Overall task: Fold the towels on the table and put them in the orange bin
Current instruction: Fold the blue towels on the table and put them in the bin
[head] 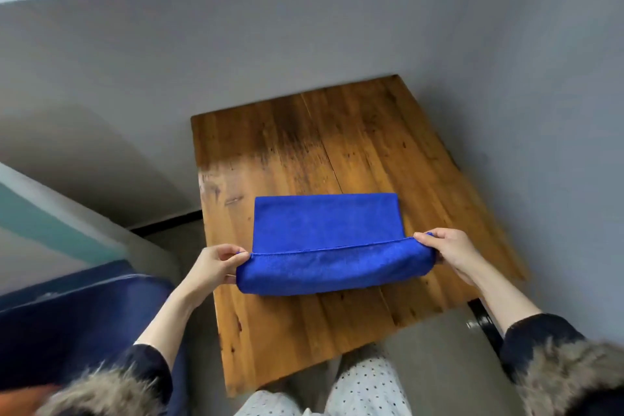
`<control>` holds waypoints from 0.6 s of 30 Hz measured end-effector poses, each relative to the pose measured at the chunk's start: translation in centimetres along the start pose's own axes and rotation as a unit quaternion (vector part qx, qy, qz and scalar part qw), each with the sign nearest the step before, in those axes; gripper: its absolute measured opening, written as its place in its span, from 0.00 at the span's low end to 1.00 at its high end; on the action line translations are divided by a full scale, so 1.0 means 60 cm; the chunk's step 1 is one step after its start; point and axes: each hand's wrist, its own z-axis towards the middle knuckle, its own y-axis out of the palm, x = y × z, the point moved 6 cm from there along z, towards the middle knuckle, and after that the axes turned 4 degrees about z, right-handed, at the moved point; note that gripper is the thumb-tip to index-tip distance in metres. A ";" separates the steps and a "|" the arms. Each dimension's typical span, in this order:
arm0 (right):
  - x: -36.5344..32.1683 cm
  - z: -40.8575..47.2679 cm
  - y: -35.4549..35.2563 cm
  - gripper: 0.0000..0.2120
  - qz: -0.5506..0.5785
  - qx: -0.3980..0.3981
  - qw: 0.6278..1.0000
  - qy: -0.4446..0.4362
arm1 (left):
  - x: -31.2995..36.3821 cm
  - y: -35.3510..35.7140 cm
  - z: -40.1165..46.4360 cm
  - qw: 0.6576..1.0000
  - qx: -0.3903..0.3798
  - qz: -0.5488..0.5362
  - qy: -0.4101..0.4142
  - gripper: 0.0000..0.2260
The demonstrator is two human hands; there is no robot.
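Blue towel (326, 240) mid-table (304, 145), long axis left-right; left grip (216, 263), right grip (445, 250) pinching near hem corners.

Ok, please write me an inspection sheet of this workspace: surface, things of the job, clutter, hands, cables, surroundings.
Surface: wooden table, worn with dark stains, set against a grey wall.
Job's things: one blue towel lies on the table, its near edge lifted and part folded over. Something orange at the lower left corner, blurred; cannot tell if it is the bin.
Clutter: nothing seen.
Hands: left hand pinches the towel's left corner; right hand pinches its right corner.
Cables: nothing seen.
Surroundings: dark blue seat at left, grey floor, person's dotted trousers under the table's near edge.
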 end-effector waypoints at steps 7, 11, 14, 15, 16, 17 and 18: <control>-0.016 0.050 0.011 0.05 0.015 0.012 1.000 -0.010 | 0.027 -0.001 0.055 0.994 0.083 0.033 0.055 0.05; -0.050 0.111 0.022 0.03 0.031 0.022 0.999 -0.036 | 0.057 -0.014 0.116 0.988 0.130 0.021 0.078 0.04; -0.054 0.152 0.031 0.04 0.034 0.035 0.998 -0.040 | 0.066 -0.010 0.158 0.986 0.139 0.035 0.081 0.03; -0.052 0.164 0.034 0.04 0.032 0.039 0.998 -0.038 | 0.065 -0.007 0.170 0.986 0.139 0.041 0.077 0.04; -0.050 0.174 0.037 0.04 0.029 0.042 0.998 -0.036 | 0.064 -0.005 0.181 0.987 0.139 0.046 0.072 0.04; -0.047 0.183 0.039 0.04 0.028 0.043 0.998 -0.033 | 0.062 -0.002 0.189 0.987 0.138 0.048 0.067 0.05; -0.044 0.191 0.041 0.04 0.030 0.043 0.998 -0.030 | 0.061 -0.001 0.196 0.987 0.140 0.051 0.064 0.05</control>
